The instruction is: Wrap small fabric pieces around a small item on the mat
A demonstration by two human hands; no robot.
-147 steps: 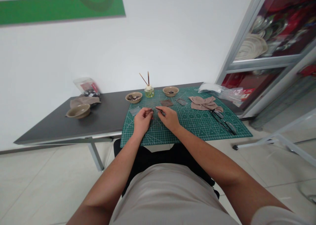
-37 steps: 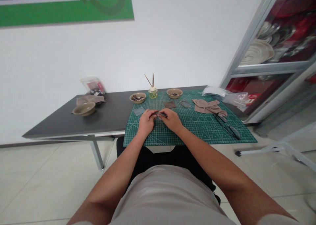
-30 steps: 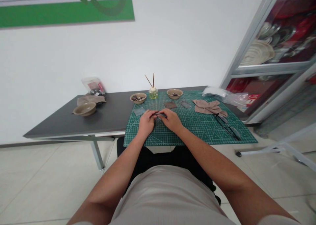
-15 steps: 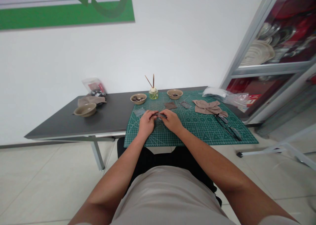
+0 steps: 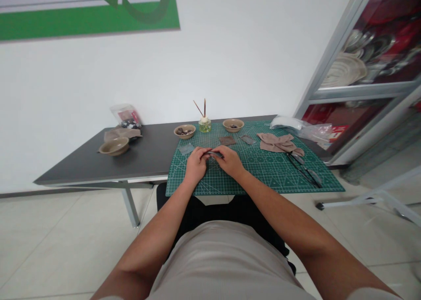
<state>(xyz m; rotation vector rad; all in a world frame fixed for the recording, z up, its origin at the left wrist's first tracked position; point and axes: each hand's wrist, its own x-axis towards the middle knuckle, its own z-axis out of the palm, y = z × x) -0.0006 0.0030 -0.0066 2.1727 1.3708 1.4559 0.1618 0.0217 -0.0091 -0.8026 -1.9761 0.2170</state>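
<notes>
Grey strip (image 5: 216, 154) over green mat (image 5: 263, 173) | your left hand (image 5: 195, 165) and right hand (image 5: 231, 161) pinch it, fingers nearly closed | best steadied evenly, with light pressure

Dark table (image 5: 149, 153) bearing a green mat (image 5: 266, 175) and bowls (image 5: 114, 147).

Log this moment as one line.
right hand: holding thin dark piece | left hand: fingers curled, contents unclear | below: green cutting mat

Two bare forearms reach forward and converge; left hand (image 5: 196, 163) and right hand (image 5: 229, 160) nearly meet, fingers curled, thumbs inward.
</notes>
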